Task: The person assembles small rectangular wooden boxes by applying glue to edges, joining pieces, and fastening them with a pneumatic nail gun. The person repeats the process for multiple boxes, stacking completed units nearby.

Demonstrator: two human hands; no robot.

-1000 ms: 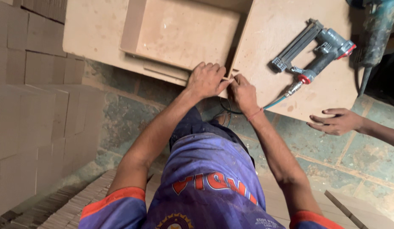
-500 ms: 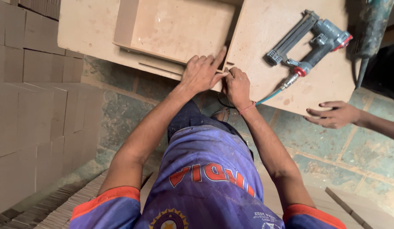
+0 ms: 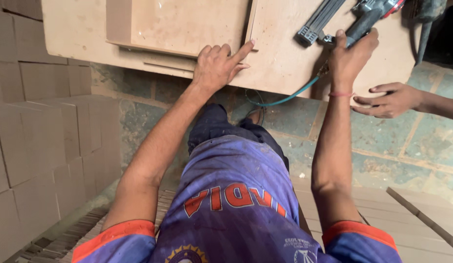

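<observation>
A nail gun (image 3: 355,19), grey with a red end and a long dark magazine, lies at the far right corner of the right-hand board (image 3: 289,58), and the person's right hand (image 3: 352,48) is clasped around its handle. A green hose (image 3: 285,100) runs from the gun off the board's near edge and loops down toward the floor (image 3: 382,141). The left hand (image 3: 217,65) rests flat and released on the boards, gripping nothing, its forefinger stretched out to the seam where the right-hand board meets a raised panel (image 3: 182,24).

Three flat pieces of pale brown board are in view: a wide sheet (image 3: 75,34) on the left, the smaller panel stacked on it, and the board carrying the gun. One thin strip (image 3: 170,67) lies along the near edge of the wide sheet.

Three hands show in all. The third, a co-worker's hand (image 3: 389,100), comes in from the right edge and rests with fingers spread just beside the near right corner of the right-hand board, holding nothing.

Stacks of cut blocks (image 3: 36,136) fill the left side, close against the wide sheet. Open stone floor lies between the boards' near edges and the person's knees. A long batten (image 3: 426,219) lies at the lower right.
</observation>
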